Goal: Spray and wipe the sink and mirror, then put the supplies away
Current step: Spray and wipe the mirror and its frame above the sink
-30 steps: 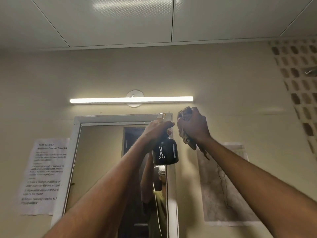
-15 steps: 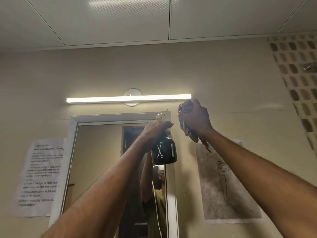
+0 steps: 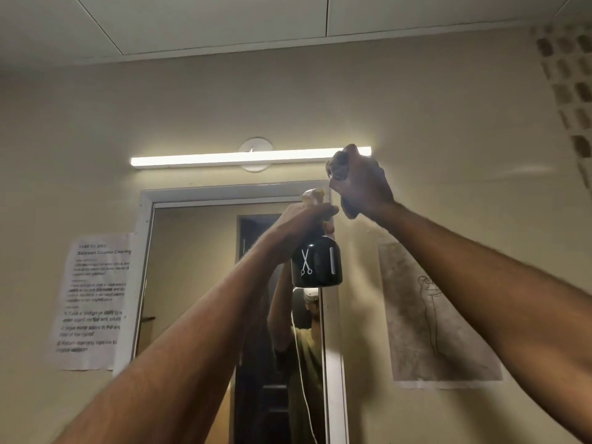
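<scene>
A white-framed mirror (image 3: 198, 283) hangs on the beige wall and reflects a person with raised arms. My left hand (image 3: 302, 221) is raised in front of the mirror's upper right corner, gripping the neck of a black spray bottle (image 3: 317, 265) with a white scissors mark and a pale nozzle. My right hand (image 3: 360, 184) is higher, just right of the mirror's top corner, closed around a bunched dark cloth (image 3: 339, 161). The sink is out of view.
A lit tube light (image 3: 224, 159) runs above the mirror. A printed instruction sheet (image 3: 93, 299) is taped left of the mirror. A paper with a line drawing (image 3: 432, 315) hangs on the right. A patterned vent block (image 3: 570, 84) fills the upper right wall.
My right hand with the cloth has risen to the right end of the tube light. The left hand still holds the bottle at the same corner of the mirror.
</scene>
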